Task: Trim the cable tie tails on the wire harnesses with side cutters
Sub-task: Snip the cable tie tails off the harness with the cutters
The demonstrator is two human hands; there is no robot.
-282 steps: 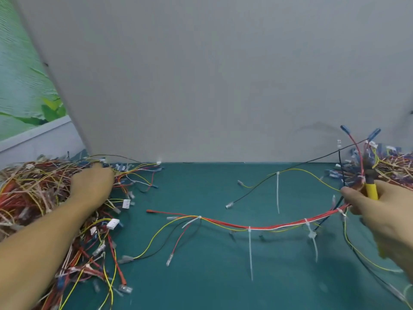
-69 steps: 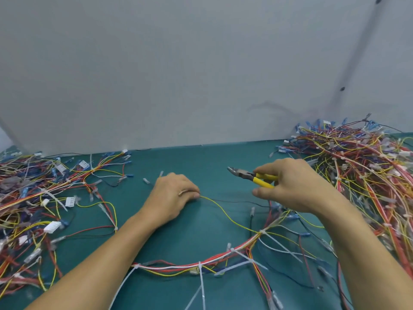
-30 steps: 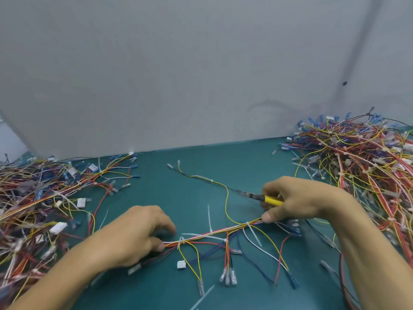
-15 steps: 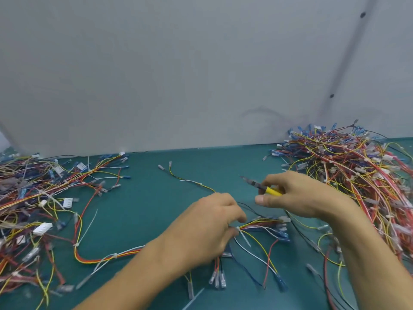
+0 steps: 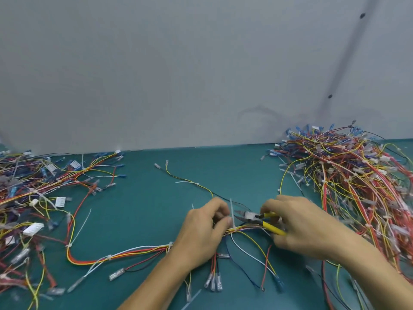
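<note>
Right hand [image 5: 306, 229] clenched round the yellow handles of the side cutters [image 5: 251, 215], thumb on the upper handle, fingers curled under the lower one. Cutter nose points to 9 o'clock; blades stand slightly apart, tips just beside an upright white cable tie tail [image 5: 232, 210]. Cannot tell if the blades touch the tail.

Left hand [image 5: 201, 231] pinches the wire harness [image 5: 134, 251] at the tie, thumb and forefinger closed on the bundle just at 9 o'clock of the tail. The tail rises to 12 o'clock from the bundle, between the two hands.

Harness lies on the teal mat [image 5: 156, 209]: red, yellow and white wires run from the left hand out toward 8 o'clock and curve up. A second long tie tail [image 5: 81, 222] sticks out there, untrimmed. A thin yellow and black branch [image 5: 201, 186] runs off to 11 o'clock. Loose ends with clear terminals [image 5: 213, 283] hang toward 6 o'clock.

Big heap of harnesses [image 5: 357, 175] at 3 o'clock of the hands, against the grey wall [image 5: 201, 63]. A flatter spread of harnesses [image 5: 33, 186] at 9 o'clock, with white connectors in it.
</note>
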